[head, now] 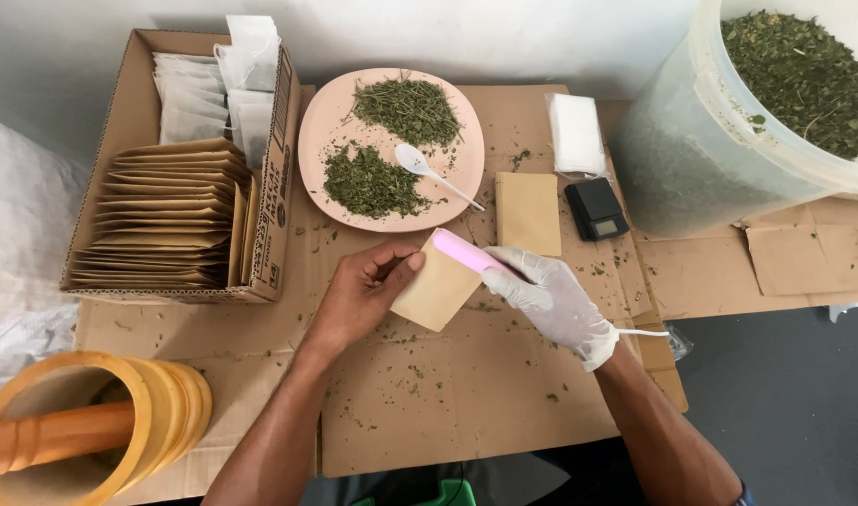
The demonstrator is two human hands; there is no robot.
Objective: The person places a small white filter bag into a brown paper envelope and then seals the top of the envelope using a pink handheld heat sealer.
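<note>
Left hand pinches pouch at its 9 o'clock edge, frame centre. Gloved right hand grips pink sealer, closed around it, across pouch top. Plate at 12 o'clock.

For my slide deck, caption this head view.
Left hand steadies a kraft pouch while the gloved right hand presses a pink sealer.

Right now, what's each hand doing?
Left hand: closed, pinching the tan paper pouch.
Right hand, gloved: closed around the pink sealing tool.
</note>
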